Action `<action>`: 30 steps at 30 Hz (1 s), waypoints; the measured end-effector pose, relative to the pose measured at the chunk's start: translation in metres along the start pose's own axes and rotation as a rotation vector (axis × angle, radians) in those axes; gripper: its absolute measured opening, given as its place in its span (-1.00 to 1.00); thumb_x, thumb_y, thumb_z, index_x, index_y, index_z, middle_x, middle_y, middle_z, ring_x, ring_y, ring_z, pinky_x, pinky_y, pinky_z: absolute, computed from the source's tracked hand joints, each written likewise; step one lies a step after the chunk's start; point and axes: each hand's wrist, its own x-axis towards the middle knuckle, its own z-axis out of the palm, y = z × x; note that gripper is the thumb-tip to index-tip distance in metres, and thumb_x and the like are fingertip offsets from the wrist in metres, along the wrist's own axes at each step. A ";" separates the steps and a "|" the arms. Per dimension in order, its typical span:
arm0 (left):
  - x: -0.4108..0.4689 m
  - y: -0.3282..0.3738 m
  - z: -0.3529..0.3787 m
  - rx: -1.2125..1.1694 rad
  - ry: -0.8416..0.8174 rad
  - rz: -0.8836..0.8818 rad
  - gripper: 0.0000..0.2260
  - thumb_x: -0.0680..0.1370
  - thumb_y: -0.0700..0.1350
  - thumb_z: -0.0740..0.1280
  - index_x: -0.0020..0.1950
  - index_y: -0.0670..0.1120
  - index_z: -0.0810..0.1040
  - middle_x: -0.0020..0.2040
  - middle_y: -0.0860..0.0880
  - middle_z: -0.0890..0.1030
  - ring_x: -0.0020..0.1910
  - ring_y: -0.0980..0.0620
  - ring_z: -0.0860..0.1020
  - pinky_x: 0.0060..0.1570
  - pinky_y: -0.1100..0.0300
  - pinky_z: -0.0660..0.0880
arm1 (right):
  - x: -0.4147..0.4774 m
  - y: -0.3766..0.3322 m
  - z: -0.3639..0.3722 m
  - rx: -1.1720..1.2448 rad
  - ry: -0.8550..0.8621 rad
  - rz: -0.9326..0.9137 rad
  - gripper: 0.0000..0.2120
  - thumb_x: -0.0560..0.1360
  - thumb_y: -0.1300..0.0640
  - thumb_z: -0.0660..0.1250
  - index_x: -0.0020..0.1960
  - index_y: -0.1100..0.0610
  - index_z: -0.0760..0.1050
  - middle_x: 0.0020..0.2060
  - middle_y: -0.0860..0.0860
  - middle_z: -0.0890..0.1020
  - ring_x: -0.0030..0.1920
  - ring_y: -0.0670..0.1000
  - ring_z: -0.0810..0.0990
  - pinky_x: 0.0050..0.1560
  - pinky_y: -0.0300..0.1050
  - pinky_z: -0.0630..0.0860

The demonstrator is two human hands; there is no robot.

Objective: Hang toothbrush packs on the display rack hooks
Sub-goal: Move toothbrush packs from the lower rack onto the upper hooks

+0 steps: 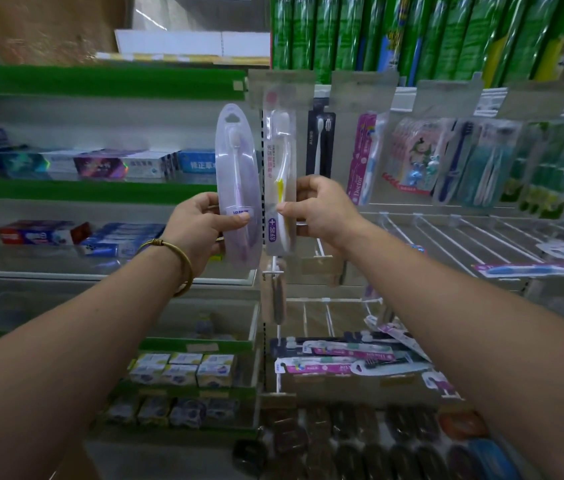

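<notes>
Below both wrists, loose toothbrush packs (342, 358) lie heaped on the lower rails. The left hand (200, 226) grips an oval purple-brush pack (237, 168) upright, thumb across its front. Just beside it, the right hand (322, 213) pinches the lower part of a yellow-brush pack (280, 150), whose top sits behind a cloudy label flap (282, 88) above the fingers. That flap hides the hook, so the hanger hole may miss and the pack drop once released. Bare hooks (446, 237) extend right of the right hand.
</notes>
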 end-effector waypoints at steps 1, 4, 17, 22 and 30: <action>0.002 0.001 -0.001 0.001 -0.002 0.000 -0.64 0.41 -0.29 0.49 0.19 -0.17 0.56 0.07 -0.15 0.69 0.07 -0.14 0.67 0.06 -0.13 0.62 | 0.002 0.000 0.001 -0.010 0.002 0.002 -0.78 0.48 0.31 0.45 0.00 0.05 0.50 -0.01 0.10 0.66 0.01 0.13 0.68 -0.04 0.08 0.65; 0.009 0.004 -0.005 0.025 -0.010 0.005 -0.64 0.41 -0.29 0.49 0.19 -0.16 0.56 0.07 -0.15 0.68 0.08 -0.15 0.66 0.07 -0.13 0.61 | 0.009 0.003 0.003 -0.011 0.016 0.031 -0.76 0.48 0.31 0.45 0.08 0.10 0.50 0.00 0.11 0.65 0.02 0.13 0.68 -0.05 0.08 0.65; 0.051 -0.005 -0.008 0.057 -0.055 0.013 -0.60 0.38 -0.29 0.51 0.20 -0.20 0.56 0.05 -0.17 0.70 0.05 -0.14 0.68 0.05 -0.08 0.62 | 0.054 0.029 0.002 -0.058 0.133 0.042 -0.71 0.44 0.23 0.49 0.11 0.07 0.52 0.02 0.06 0.67 0.02 0.09 0.68 0.02 0.10 0.66; 0.073 -0.011 -0.011 0.066 -0.065 0.015 -0.64 0.38 -0.28 0.52 0.15 -0.17 0.58 0.04 -0.16 0.70 0.04 -0.14 0.69 0.03 -0.05 0.63 | 0.080 0.037 0.000 -0.126 0.132 -0.014 -0.72 0.49 0.22 0.46 0.15 0.11 0.48 0.04 0.08 0.65 0.03 0.07 0.67 -0.03 0.07 0.67; 0.109 -0.017 -0.009 0.067 -0.073 0.009 -0.61 0.37 -0.27 0.53 0.17 -0.18 0.58 0.03 -0.16 0.71 0.02 -0.13 0.70 0.00 -0.04 0.63 | 0.125 0.050 0.000 -0.177 0.207 -0.006 -0.79 0.49 0.17 0.47 -0.05 -0.05 0.47 -0.08 -0.01 0.64 -0.04 0.01 0.64 -0.19 -0.09 0.52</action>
